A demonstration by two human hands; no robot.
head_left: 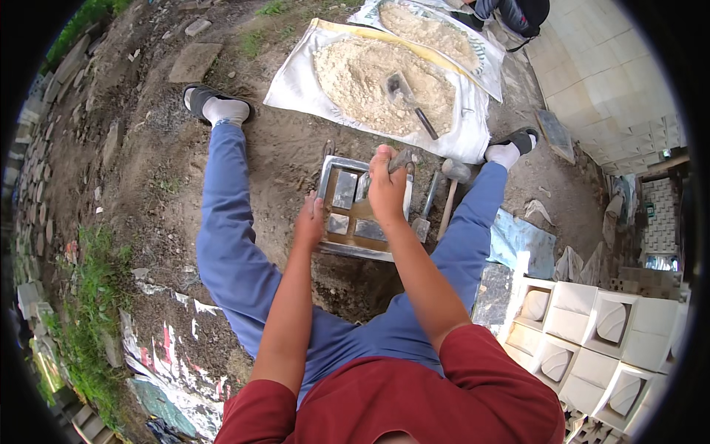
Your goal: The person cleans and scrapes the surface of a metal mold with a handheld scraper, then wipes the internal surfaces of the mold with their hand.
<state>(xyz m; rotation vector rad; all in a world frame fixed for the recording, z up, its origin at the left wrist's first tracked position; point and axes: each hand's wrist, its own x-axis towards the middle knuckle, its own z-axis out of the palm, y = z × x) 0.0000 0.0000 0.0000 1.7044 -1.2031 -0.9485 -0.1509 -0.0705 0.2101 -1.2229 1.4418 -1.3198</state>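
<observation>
Metal mold (360, 251) sits mid-frame, nearly square so its long axis is hard to call; top edge slopes down rightward. Left hand (309, 223) lies against its left rim, right hand's (386, 189) curled, can't tell around what. Outdoor dirt ground (151, 144), pale blocks (584, 307) lower right.

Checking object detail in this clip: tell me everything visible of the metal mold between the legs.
The mold looks like a gray metal, roughly rectangular frame with a raised rim. Inside, flat gray rectangular plates sit apart, with brown showing between them. It lies on the dirt ground, slightly turned. The left hand is at its left side; the right hand hides part of its right side, contact unclear.
</observation>
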